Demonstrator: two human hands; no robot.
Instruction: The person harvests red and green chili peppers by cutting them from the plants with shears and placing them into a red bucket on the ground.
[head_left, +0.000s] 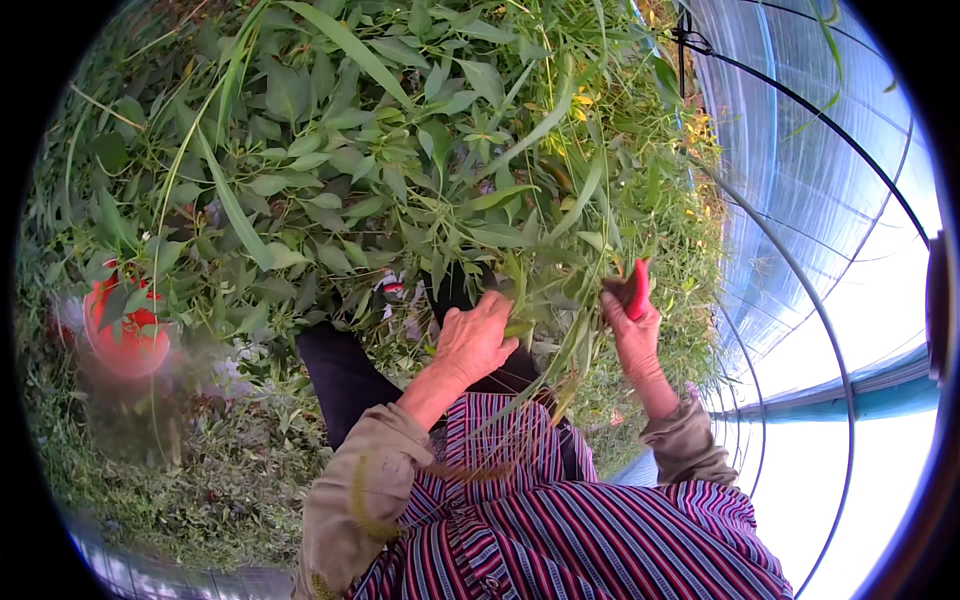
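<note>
In the lower middle, my left hand (474, 342) is closed, with its fingers bent in among the green stems and leaves. What it holds, if anything, is hidden. My right hand (633, 330) is raised farther right, thumb and fingers closed on a long red pepper (641, 288) with a darker, brownish side. Long grass blades (575, 345) and thin dry stalks hang between the two hands. Leafy pepper plants (330, 180) fill the space in front of me, rising close to both hands.
A red bucket (125, 325) stands at the left, partly behind leaves and blurred. A small red and white thing (391, 287) lies under the foliage. At the right, dark curved hoops (825, 320) carry clear plastic sheeting (790, 130). My dark trouser leg (345, 380) is among the plants.
</note>
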